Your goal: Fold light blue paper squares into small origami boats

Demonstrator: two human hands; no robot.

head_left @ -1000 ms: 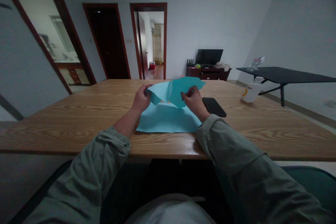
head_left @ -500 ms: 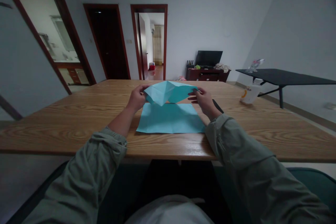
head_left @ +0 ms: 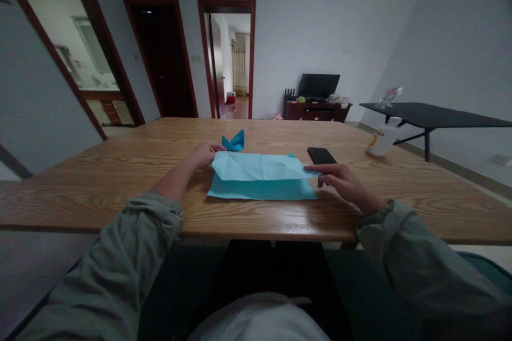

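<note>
Lying flat on the wooden counter (head_left: 88, 194), the left hand (head_left: 204, 153) is held open, its fingers (head_left: 216, 146) gripping nothing and placed just beside the paper. A small dark blue folded paper (head_left: 236, 141) is set just behind them. At centre, a light blue paper sheet (head_left: 256, 167) is laid folded over a darker blue band (head_left: 262, 189). Its right edge is touched by the open, empty right hand (head_left: 344, 181), with a phone (head_left: 321, 155) behind it and a bottle (head_left: 383, 140) further right. Paper folding appears to be in hand; pressing the crease flat seems called for.
</note>
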